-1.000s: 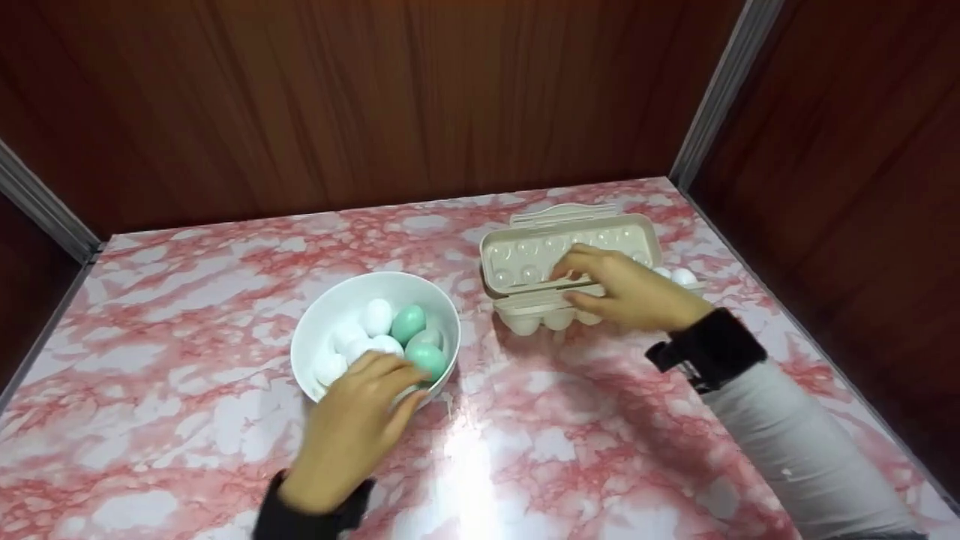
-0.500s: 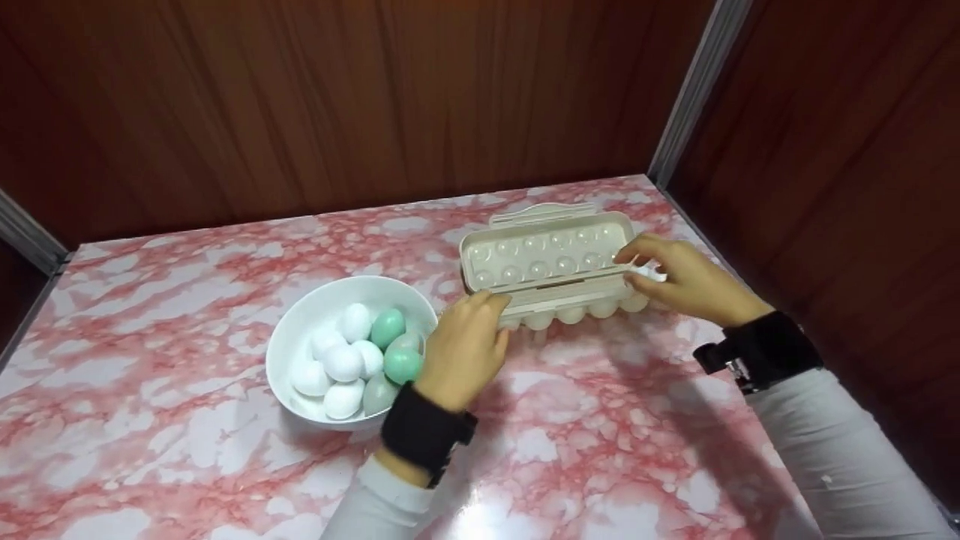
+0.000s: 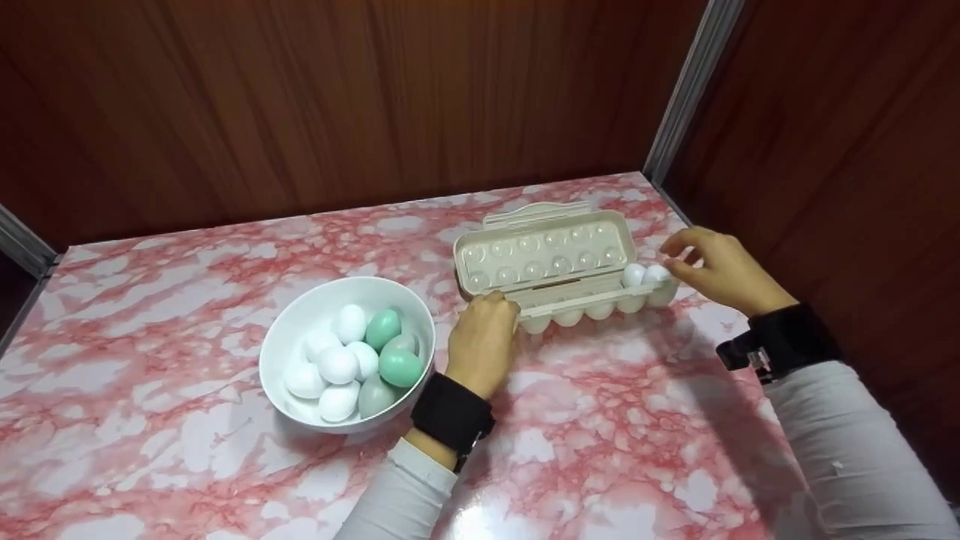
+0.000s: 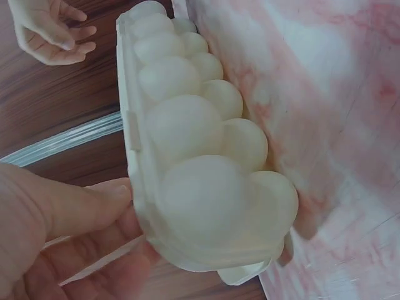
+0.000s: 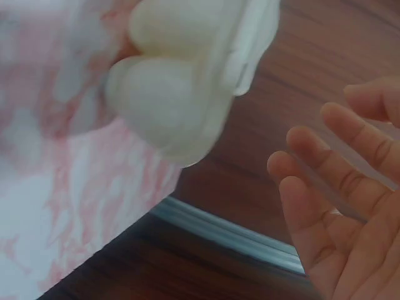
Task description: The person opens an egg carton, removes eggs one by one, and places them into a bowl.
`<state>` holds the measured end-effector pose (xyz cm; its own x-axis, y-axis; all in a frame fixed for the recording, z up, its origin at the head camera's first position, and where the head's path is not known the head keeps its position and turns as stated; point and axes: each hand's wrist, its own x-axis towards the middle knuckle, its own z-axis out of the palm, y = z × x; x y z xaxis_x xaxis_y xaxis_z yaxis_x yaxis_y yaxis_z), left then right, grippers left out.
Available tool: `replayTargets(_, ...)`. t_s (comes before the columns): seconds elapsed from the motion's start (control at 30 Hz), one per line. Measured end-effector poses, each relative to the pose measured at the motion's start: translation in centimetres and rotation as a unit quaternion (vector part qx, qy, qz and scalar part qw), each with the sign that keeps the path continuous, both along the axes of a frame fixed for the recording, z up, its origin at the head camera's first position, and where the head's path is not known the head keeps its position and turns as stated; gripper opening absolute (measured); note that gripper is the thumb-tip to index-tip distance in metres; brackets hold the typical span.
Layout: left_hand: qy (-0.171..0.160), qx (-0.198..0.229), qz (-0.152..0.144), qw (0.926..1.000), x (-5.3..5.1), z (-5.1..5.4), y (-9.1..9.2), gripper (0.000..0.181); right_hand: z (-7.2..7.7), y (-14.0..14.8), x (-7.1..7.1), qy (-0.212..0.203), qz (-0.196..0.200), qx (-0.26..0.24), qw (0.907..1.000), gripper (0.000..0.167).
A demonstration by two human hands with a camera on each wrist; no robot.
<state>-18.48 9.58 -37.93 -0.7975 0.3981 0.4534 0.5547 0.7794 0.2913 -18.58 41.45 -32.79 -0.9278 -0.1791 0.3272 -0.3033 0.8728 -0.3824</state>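
Note:
My left hand (image 3: 486,339) grips the left end of an open beige egg carton (image 3: 566,313). In the left wrist view its thumb (image 4: 103,203) lies on the carton's rim, with the other fingers bent near the corner. Two white eggs (image 3: 634,275) sit side by side at the carton's right end. My right hand (image 3: 721,271) is just off that end, with loosely bent fingers and nothing in it. The right wrist view shows those fingers (image 5: 312,147) apart from the carton.
A white bowl (image 3: 271,375) left of my left hand contains several white, green and grey-green eggs. The carton's dimpled lid (image 3: 544,255) lies back behind its base. Brown wood-grain panels (image 3: 300,112) border the pink-and-white marbled table (image 3: 180,315) at the back and right.
My left hand has moved from the bowl to the carton's left end. My right hand has gone right, let go of a white egg in the carton's right end and drawn away.

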Motion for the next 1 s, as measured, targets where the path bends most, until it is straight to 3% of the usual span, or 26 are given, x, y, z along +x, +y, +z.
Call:
replayTargets(0.1, 0.013, 0.002, -0.003, 0.9999, 0.4, -0.5, 0.0, 0.019, -0.6, 0.6, 0.2, -0.017, -0.007, -0.001, 0.9998, 0.015)
replayTargets(0.27, 0.002, 0.0, -0.014, 0.9999, 1.4, -1.6, -0.1, 0.022, -1.5, 1.1, 0.4, -0.031, -0.008, 0.003, 0.9995, 0.017)
replayTargets(0.67, -0.07, -0.023, -0.034, 0.9967, 2.7, -3.4, -0.4, 0.027, -4.5, 0.4, 1.8, -0.084, -0.031, 0.017, 0.9959, 0.031)
replayTargets(1.0, -0.046, -0.018, -0.038, 0.9981, 2.8, -3.8, -0.4, 0.028, -6.4, -0.2, 1.6, -0.063, -0.067, 0.052, 0.9944, 0.034)
